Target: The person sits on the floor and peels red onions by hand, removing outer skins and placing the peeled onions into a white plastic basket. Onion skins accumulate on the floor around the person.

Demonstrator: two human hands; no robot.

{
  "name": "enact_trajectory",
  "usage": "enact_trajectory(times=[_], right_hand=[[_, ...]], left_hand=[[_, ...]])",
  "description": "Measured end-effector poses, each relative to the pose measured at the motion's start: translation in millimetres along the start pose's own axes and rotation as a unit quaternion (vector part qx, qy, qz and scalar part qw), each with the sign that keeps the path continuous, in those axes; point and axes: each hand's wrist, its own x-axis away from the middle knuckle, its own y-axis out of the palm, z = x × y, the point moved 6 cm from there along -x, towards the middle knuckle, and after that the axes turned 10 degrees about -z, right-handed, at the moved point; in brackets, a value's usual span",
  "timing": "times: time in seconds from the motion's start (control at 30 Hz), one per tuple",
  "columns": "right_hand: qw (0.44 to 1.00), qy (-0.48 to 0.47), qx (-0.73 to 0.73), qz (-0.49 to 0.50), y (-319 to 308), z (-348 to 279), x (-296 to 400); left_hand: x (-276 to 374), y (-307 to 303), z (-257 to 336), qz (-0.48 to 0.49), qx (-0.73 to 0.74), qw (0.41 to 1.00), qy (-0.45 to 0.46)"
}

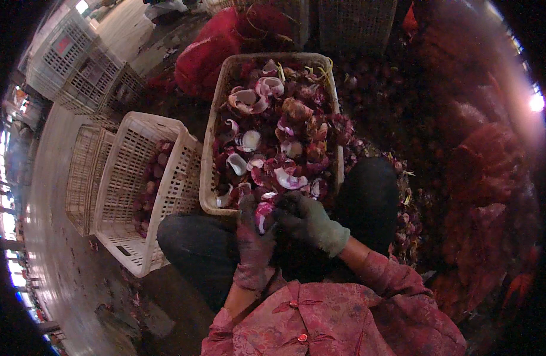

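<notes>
Both of my hands wear stained work gloves and meet over my lap, at the near rim of a pale plastic crate [205, 178]. My left hand [254, 236] grips a red onion [265, 214], whose white and magenta surface shows between the hands. My right hand [306, 218] is at the onion's right side with its fingers bent; whether they hold a tool or a strip of skin is hidden in the dark. In the crate lies a heap of red onion skins [290, 178], with curled pieces showing white insides.
On the left a tilted white plastic basket [130, 178] holds several red onions [155, 178]. More crates [81, 66] are stacked beyond it. A red mesh sack [206, 62] lies behind the crate. Red sacks [482, 169] line the right, beside scattered onions and scraps [406, 222].
</notes>
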Motion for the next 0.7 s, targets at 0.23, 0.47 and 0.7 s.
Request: enact_trajectory(times=[0.23,0.47,0.7], right_hand=[[0.999,0.002,0.032,0.017,2.1,-6.5,0.8],[0.988,-0.082,0.130,0.034,-7.5,-9.2,-8.0],[0.975,0.015,0.224,0.006,-12.9,-40.6,-7.1]], left_hand=[[5.3,-5.0,5.8,-0.032,-0.081,0.996,0.015],[4.4,4.6,16.3,-0.034,-0.111,0.991,0.070],[10.3,9.1,5.3,-0.030,-0.127,0.990,0.054]])
